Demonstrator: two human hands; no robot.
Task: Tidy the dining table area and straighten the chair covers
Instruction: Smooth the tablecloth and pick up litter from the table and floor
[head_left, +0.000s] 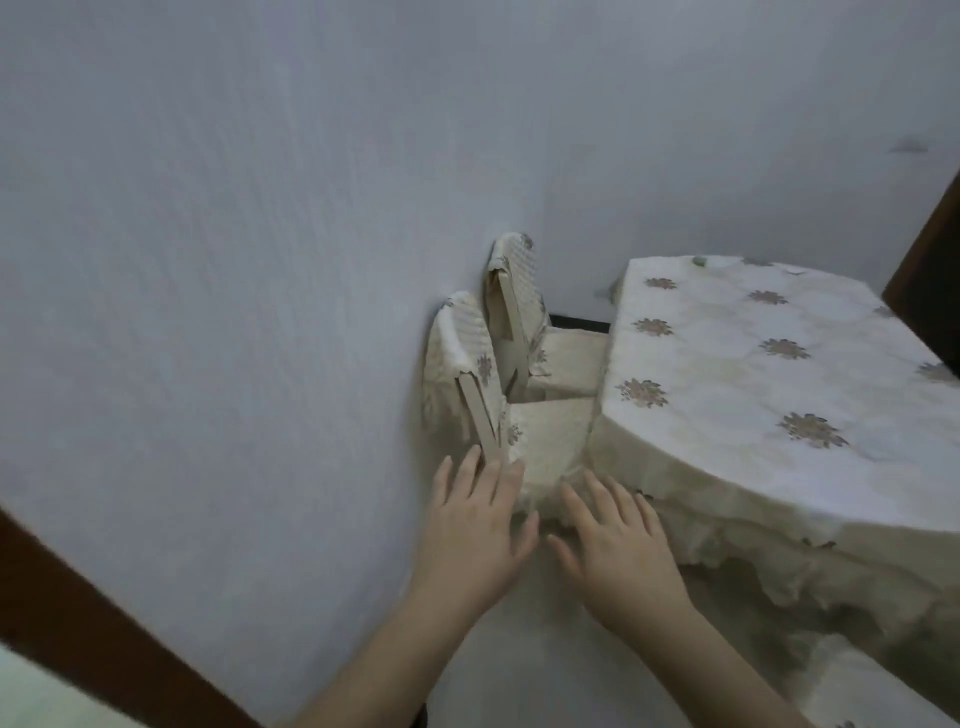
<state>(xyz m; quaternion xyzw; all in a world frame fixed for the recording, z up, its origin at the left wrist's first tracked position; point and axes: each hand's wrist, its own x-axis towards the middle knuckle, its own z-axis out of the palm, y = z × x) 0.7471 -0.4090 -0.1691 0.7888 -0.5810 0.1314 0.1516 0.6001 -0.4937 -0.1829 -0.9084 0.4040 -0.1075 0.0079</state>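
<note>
Two chairs stand against the white wall, each with a cream floral cover over its back: the near chair (470, 364) and the far chair (517, 280). The near chair's seat cover (553, 436) is cream and textured. My left hand (475, 525) reaches with fingers spread to the base of the near chair's back, where a wooden slat shows. My right hand (618, 540), also spread flat, rests at the front edge of that seat cover. Neither hand grips anything. The dining table (737, 374) at the right wears a white cloth with flower motifs and a ragged cream skirt.
The white wall (234, 312) runs close along the left of the chairs. A dark wooden frame (104, 634) crosses the lower left corner, and another dark edge (930, 270) stands at the far right. A small greenish object (700, 260) lies at the table's far edge.
</note>
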